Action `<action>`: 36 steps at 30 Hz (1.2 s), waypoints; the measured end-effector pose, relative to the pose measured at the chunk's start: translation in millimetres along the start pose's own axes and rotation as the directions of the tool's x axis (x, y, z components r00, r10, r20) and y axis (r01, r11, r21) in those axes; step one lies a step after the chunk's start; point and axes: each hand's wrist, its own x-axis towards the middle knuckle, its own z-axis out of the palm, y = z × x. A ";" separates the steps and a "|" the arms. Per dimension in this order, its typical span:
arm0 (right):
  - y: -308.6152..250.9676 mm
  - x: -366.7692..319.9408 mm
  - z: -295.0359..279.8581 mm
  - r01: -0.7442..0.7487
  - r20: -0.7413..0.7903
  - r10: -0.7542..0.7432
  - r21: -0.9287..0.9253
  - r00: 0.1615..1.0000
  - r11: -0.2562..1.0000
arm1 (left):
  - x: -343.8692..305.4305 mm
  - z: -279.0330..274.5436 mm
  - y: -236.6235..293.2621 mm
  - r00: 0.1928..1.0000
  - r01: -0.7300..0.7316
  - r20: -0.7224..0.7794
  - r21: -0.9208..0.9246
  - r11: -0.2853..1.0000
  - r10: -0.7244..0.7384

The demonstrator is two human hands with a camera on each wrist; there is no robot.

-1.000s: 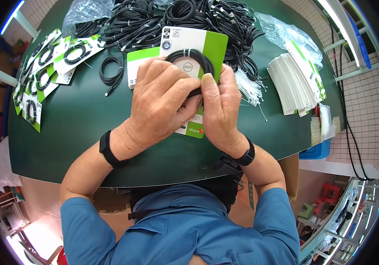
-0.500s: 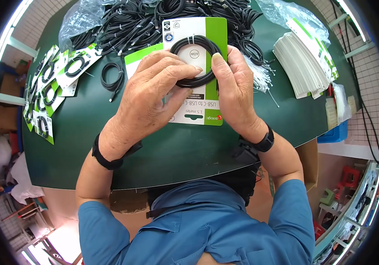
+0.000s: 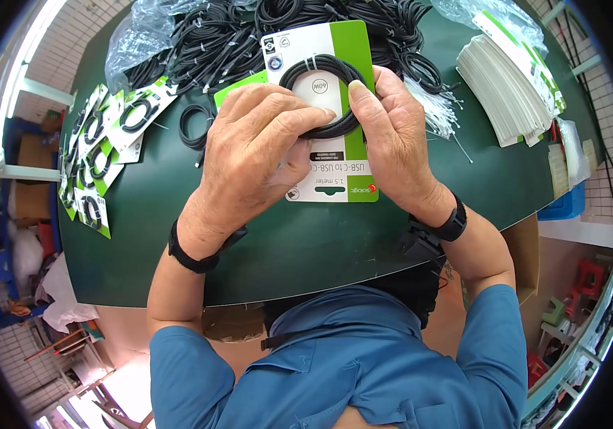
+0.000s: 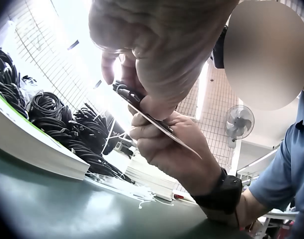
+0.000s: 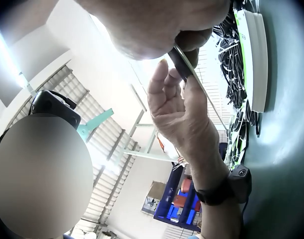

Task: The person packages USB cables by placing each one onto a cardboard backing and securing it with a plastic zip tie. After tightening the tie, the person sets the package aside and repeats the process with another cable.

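Note:
A white-and-green printed card [image 3: 353,168] carries a black coiled cable [image 3: 345,69] on its face, bound near the top by two pale ties. From the right side my right hand [image 3: 401,139] grips the card, its thumb on the front by the coil and its fingers behind. My left hand [image 3: 249,146] pinches the lower left part of the coil, fingertips inside the ring. Edge-on, the card [image 4: 162,125] appears in the left wrist view with the right hand [image 4: 174,147] beyond it. In the right wrist view the left hand [image 5: 184,107] is at the card.
Another green-edged card [image 3: 238,87] lies behind the left hand, near a loose coiled cable [image 3: 193,127]. Carded cables [image 3: 110,146] are piled at left, bundled black cables [image 3: 206,46] at the back. White ties [image 3: 435,107] and a stack of cards [image 3: 503,89] stand at right.
The two thumbs, close together over the coil's lower edge a second ago, have moved apart, showing more of the ring and the card's lower print. Over the last half second the hold barely changes.

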 end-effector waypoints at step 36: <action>25.5 3.6 8.1 0.017 -0.047 -0.024 -0.139 0.999 0.990 | -10.0 12.1 8.9 0.962 0.272 0.075 -0.159 0.949 -0.263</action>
